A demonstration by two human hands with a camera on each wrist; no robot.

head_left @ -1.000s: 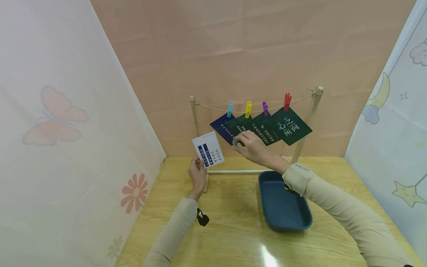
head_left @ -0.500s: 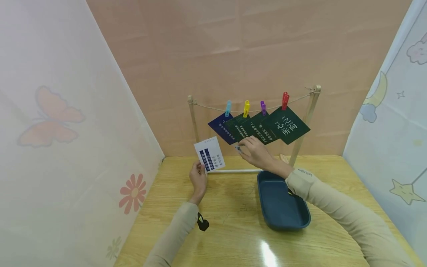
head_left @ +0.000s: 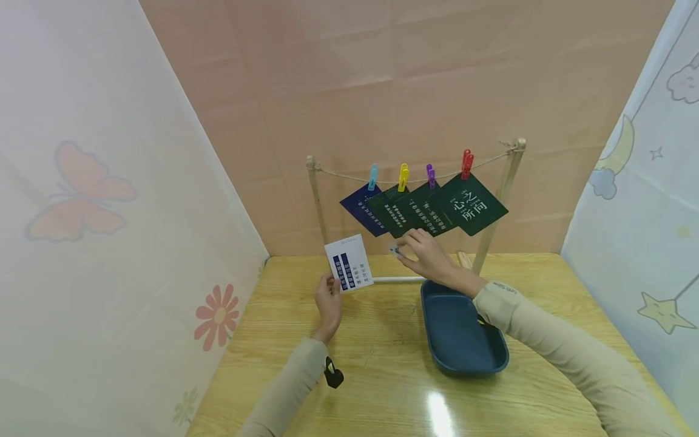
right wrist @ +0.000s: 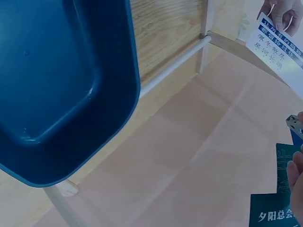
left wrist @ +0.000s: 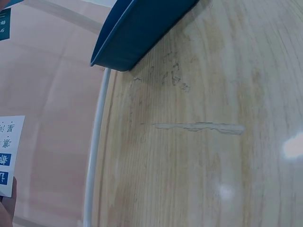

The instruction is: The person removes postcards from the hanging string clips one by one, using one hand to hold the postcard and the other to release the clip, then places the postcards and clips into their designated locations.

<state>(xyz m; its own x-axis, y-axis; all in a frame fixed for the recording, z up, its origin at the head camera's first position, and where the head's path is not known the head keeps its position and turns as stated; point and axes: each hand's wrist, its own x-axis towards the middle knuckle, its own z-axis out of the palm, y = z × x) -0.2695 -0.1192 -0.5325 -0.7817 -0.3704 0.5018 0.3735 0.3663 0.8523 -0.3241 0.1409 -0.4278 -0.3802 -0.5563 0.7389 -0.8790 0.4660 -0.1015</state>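
Note:
In the head view my left hand [head_left: 329, 306] pinches a white card [head_left: 348, 261] by its lower edge; the card carries dark blue bars and printed characters. To its right, my right hand [head_left: 428, 258] pinches a small pale clothespin [head_left: 395, 249], whose metallic-looking tip shows in the right wrist view. Card and clothespin are apart. Just above the right hand, a blue card [head_left: 360, 207] and several dark green cards, the rightmost green card [head_left: 471, 205] among them, hang overlapping from a string [head_left: 349, 177]. Only fingertips of the left hand show in the left wrist view.
Light blue [head_left: 373, 177], yellow [head_left: 403, 178], purple [head_left: 431, 176] and red clothespins [head_left: 466, 164] grip the string between two wooden posts. A blue tray [head_left: 464, 340] stands under the right forearm on the wooden table [head_left: 382, 376]. A white rod [head_left: 398, 279] runs along the frame's base.
My left hand has lowered the white card and brought it slightly right. My right hand, holding the clothespin, has come down from in front of the hanging cards and slightly right.

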